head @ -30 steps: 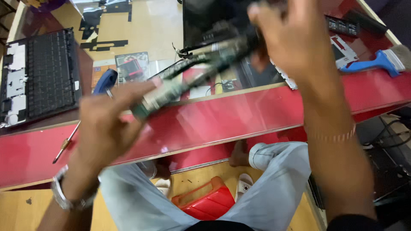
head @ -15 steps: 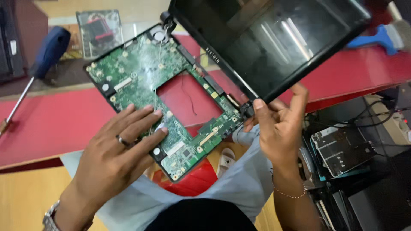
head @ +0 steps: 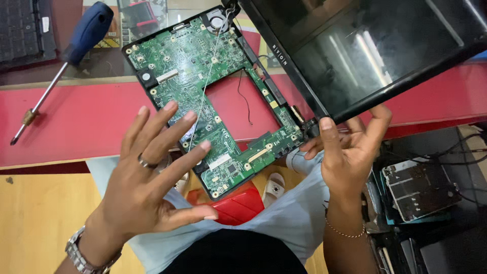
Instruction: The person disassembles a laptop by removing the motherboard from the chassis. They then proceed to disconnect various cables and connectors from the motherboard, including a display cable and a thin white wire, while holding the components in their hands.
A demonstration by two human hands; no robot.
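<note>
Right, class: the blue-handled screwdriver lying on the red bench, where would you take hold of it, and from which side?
Grip the screwdriver by its thick blue handle, coming from above at the far end of the bench. The handle is broad and rounded, while the thin metal shaft slants toward the near edge and ends in a small tip. The left hand is nearest and empty, fingers spread.
</note>
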